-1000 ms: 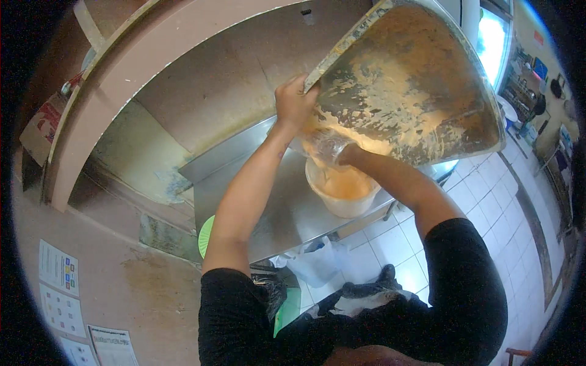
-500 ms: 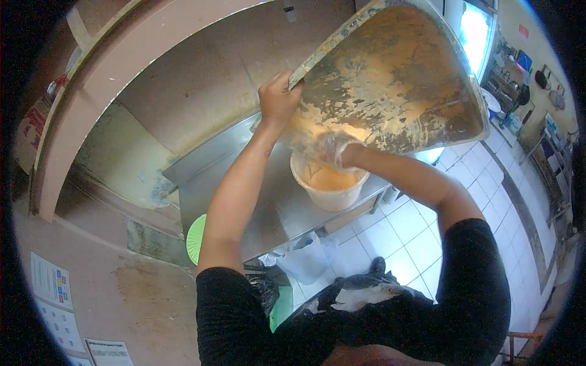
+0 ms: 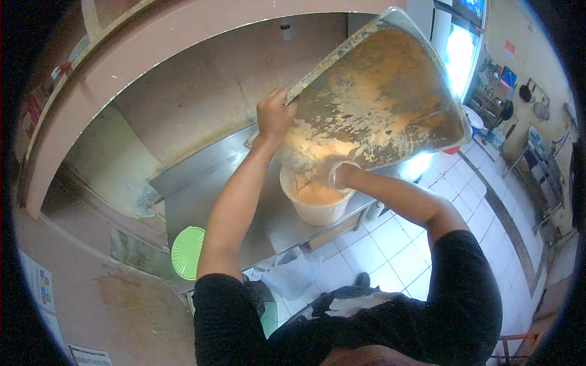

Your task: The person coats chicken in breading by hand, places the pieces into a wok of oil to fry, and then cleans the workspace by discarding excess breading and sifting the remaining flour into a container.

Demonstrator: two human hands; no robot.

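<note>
A large rectangular metal tray (image 3: 421, 91), smeared inside with orange-tan paste, is tilted steeply over a white plastic bucket (image 3: 320, 215). My left hand (image 3: 276, 114) is closed around the tray's left rim and holds it up. At the tray's low corner, just over the bucket's mouth, my right hand (image 3: 334, 174) wears a clear plastic glove; its fingers are blurred and partly hidden by the paste and the glove. Orange paste (image 3: 318, 194) lies inside the bucket, which stands on a steel counter (image 3: 223, 190).
A green ribbed lid (image 3: 188, 253) lies at the counter's left end. Below the front edge hangs a whitish plastic bag (image 3: 287, 273). White floor tiles (image 3: 381, 259) stretch to the right, toward shelves with kitchenware. A brown wall (image 3: 207, 85) rises behind the counter.
The view has shifted slightly, so the counter and bucket appear lower and further left. My right hand has moved slightly at the tray's low corner; my left grip is unchanged.
</note>
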